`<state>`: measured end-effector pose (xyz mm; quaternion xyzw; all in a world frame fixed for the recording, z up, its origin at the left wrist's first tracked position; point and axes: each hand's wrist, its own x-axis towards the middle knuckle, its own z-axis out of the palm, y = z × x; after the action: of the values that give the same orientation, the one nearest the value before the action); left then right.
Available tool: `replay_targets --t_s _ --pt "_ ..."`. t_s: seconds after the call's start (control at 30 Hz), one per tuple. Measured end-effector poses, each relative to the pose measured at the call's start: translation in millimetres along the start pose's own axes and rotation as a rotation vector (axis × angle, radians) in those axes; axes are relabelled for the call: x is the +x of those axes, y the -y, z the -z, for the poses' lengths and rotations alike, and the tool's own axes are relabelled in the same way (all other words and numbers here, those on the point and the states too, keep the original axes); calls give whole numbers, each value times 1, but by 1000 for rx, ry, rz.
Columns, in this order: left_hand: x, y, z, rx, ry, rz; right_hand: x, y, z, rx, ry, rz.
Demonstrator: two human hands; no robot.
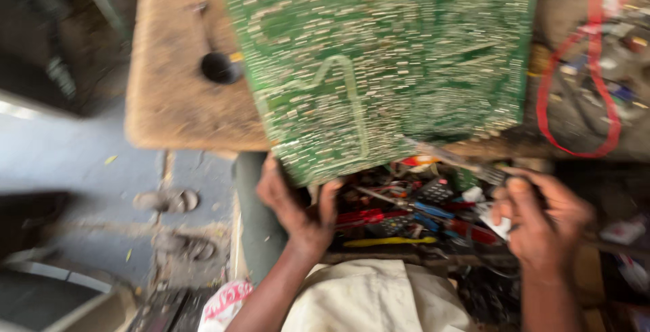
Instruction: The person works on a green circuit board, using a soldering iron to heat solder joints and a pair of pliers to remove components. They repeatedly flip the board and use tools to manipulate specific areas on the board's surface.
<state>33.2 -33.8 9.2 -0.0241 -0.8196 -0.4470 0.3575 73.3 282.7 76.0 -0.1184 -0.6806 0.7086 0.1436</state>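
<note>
While the left hand (298,206) gripped the circuit board (379,68) edge, the right hand (542,220) pinched a tool (453,159); a steady board seemed wise.

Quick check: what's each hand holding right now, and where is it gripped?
The left hand grips the green circuit board at its lower corner. The right hand holds a thin tool by its near end; the blur hides what kind.

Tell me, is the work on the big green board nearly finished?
Hard to say. Done: the green circuit board is lifted, solder side up. In hand: the left hand grips its lower edge; the right hand holds a thin tool by it. Nothing shows any joints worked yet.
</note>
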Motion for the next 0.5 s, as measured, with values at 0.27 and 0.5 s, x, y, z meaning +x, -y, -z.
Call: replay_targets --t_s 0.27,0.5 --pt "-12 -3 1 -189 55 160 -21 2 40 186 -133 178" --pt "-13 1 -2 -179 47 127 -29 -7 142 -834 -423 742"
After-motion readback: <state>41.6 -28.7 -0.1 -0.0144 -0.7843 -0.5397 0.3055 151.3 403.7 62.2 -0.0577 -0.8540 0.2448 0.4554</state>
